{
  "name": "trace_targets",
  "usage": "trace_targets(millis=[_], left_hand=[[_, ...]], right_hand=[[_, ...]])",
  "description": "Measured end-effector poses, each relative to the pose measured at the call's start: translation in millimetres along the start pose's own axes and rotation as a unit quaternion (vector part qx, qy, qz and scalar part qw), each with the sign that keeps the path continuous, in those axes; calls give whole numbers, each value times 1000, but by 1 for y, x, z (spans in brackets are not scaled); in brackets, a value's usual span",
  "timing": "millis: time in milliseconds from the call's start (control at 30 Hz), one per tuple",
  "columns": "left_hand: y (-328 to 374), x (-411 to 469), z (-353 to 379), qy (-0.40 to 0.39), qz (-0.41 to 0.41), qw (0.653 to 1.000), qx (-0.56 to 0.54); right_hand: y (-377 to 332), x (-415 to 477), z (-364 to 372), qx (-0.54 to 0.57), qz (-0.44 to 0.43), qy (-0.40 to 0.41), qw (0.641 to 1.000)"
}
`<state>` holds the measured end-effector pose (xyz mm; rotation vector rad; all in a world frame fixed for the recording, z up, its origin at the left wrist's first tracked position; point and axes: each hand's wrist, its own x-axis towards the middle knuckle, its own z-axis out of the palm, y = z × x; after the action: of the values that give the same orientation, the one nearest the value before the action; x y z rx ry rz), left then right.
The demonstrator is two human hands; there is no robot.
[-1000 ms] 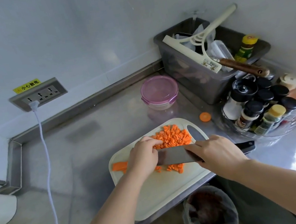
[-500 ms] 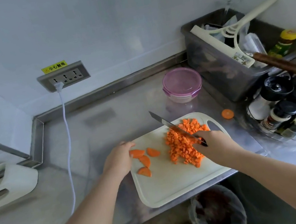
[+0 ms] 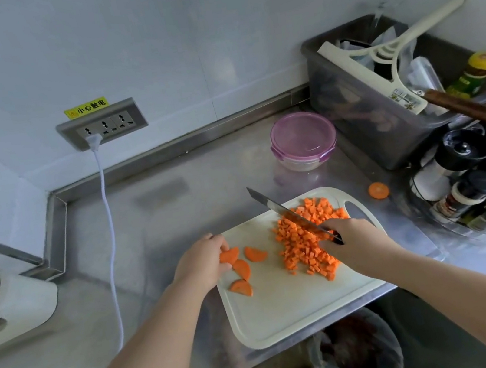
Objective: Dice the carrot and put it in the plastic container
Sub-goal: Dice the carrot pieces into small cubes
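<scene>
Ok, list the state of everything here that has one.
plastic container: lid on, shut
diced carrot: piled on the cutting board
half-slices: uncut, left of the pile
knife: gripped by right hand, blade above pile
left hand: pinches one half-slice
plug: in the socket

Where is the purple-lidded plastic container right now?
In the head view, right of centre, the round plastic container with the purple lid stands on the steel counter beyond the white cutting board, just left of the grey plastic bin.
</scene>
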<state>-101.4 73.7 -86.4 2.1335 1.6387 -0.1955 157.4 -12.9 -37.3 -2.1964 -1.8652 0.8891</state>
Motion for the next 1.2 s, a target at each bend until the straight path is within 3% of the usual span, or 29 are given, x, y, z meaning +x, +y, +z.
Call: trace_targets(millis=[433, 567, 733, 867, 1033, 1200], left_hand=[[-9, 5, -5, -11, -9, 990, -138], [-8, 11, -10, 75, -48, 978, -186], [-3, 11, -2, 80, -61, 981, -164], [2, 5, -3, 123, -35, 989, -80], [17, -3, -3, 4, -40, 999, 8], [18, -7, -5, 19, -52, 998, -1]], right_hand=[[-1, 1, -2, 4, 2, -9, 1000], [0, 0, -3, 8, 2, -10, 1000], [-2, 0, -3, 7, 3, -13, 1000], [-2, 0, -2, 13, 5, -15, 1000], [-3, 3, 2, 16, 12, -24, 1000], [-4, 2, 2, 15, 8, -26, 1000]])
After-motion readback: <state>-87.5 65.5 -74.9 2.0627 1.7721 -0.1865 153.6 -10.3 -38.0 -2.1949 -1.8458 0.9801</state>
